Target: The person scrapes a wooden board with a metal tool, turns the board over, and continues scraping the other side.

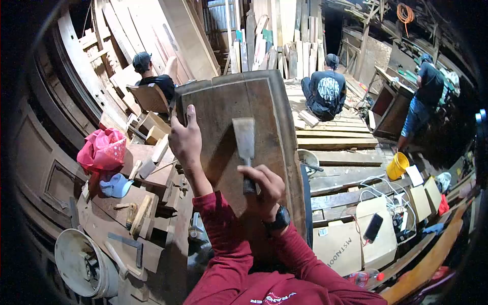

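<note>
A large dark wooden panel [264, 109], with a paler line along its border, stands in front of me. My left hand [185, 134] grips its left edge, thumb up on the face and fingers curled round behind, partly hidden. In my closed right hand [264, 185] is a putty knife [245, 140] with a wide pale blade and a dark handle. Its blade points up and overlaps the middle of the panel, casting a shadow down to the left. A dark watch [279, 217] sits on my right wrist.
On the left, a workbench [96, 213] bears a metal square [129, 244], a blue cap [116, 185] and a pink bag [104, 150]. A white bucket [84, 262] stands below. Three people sit or stand farther off. Cardboard, a phone [373, 227] and cables lie right.
</note>
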Demonstrator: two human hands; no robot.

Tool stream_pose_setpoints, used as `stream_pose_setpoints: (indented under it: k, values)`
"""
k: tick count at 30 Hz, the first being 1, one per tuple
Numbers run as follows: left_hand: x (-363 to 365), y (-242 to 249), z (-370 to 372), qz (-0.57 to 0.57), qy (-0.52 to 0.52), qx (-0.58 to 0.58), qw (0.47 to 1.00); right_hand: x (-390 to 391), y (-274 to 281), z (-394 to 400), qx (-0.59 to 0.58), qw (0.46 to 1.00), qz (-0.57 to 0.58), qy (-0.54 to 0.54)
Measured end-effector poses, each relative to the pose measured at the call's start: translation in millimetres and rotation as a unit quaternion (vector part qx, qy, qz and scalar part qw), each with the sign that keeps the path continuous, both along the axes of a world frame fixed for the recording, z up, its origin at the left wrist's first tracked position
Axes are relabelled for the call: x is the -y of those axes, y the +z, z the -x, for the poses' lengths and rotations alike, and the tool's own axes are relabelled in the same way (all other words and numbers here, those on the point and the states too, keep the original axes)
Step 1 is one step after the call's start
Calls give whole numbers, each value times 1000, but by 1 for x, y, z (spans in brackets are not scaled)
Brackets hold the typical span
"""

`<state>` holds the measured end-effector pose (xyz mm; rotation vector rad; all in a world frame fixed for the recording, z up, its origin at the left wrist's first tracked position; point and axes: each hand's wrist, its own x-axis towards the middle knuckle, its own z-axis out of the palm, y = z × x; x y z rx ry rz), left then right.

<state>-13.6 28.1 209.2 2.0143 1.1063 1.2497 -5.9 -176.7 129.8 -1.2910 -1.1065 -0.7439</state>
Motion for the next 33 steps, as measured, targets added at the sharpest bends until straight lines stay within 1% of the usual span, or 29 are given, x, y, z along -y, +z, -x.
stream_pose_setpoints:
  k: [3, 4, 7, 8, 11, 13, 14, 15, 16, 17, 18, 19, 20, 23, 25, 26, 27, 28, 31, 32, 33]
  values:
    - [5, 5, 3, 10, -3, -8, 1000, -1, 11, 7, -19, 1000, 24, -9]
    - [6, 5, 3, 17, 4, -16, 1000, -3, 16, 7, -56, 997, 52, -12]
    - [5, 7, 3, 17, -1, -24, 1000, -6, 5, -1, -39, 999, 3, -15]
    - [6, 8, 3, 16, -9, -17, 1000, 2, 2, -3, 0, 1000, -5, -13]
    - [7, 7, 5, 15, -18, -4, 1000, 9, 1, -4, 39, 999, 11, 23]
    - [8, 6, 3, 10, -7, 1, 1000, 0, 5, -2, 7, 1000, 28, 11]
    - [8, 8, 5, 33, -25, 4, 999, -5, 8, -4, -10, 1000, 26, 14]
    - [6, 7, 5, 33, -27, 8, 999, -7, 8, -6, -27, 999, 25, 16]
    - [8, 9, 5, 32, -29, 11, 999, 0, 4, -7, -8, 999, 41, 14]
    - [9, 11, 4, 31, -32, 15, 999, 1, 0, -6, 4, 999, 35, 16]
    - [10, 12, 7, 59, -44, 1, 997, 2, -2, -4, 15, 999, 32, 20]
    - [11, 11, 6, 54, -38, 5, 998, 3, -3, -2, 24, 999, 29, 24]
    - [11, 10, 6, 49, -31, 7, 998, -1, -4, -1, 4, 999, 36, 31]
    - [2, 6, 2, 28, -10, 2, 1000, -10, -1, 3, -4, 995, 97, 10]
    - [-1, 3, 1, 17, -1, -22, 1000, -2, -3, -1, 46, 994, 92, 24]
    - [1, 3, 3, -3, -27, 18, 999, 2, -7, -3, 70, 994, 79, 33]
    - [1, 3, 1, -3, -18, 16, 1000, 4, -9, -4, 93, 993, 66, 43]
    - [1, 2, 0, -1, -7, 12, 1000, 2, -6, 0, 43, 995, 60, 71]
    - [1, 0, 0, 0, 12, 10, 1000, -10, 17, 11, -48, 997, 52, 13]
    - [1, -1, 0, 0, 10, 17, 1000, -18, 13, 8, -65, 996, 60, -33]
    - [2, -1, 0, 0, 7, 24, 1000, -15, 8, 6, -45, 997, 57, -19]
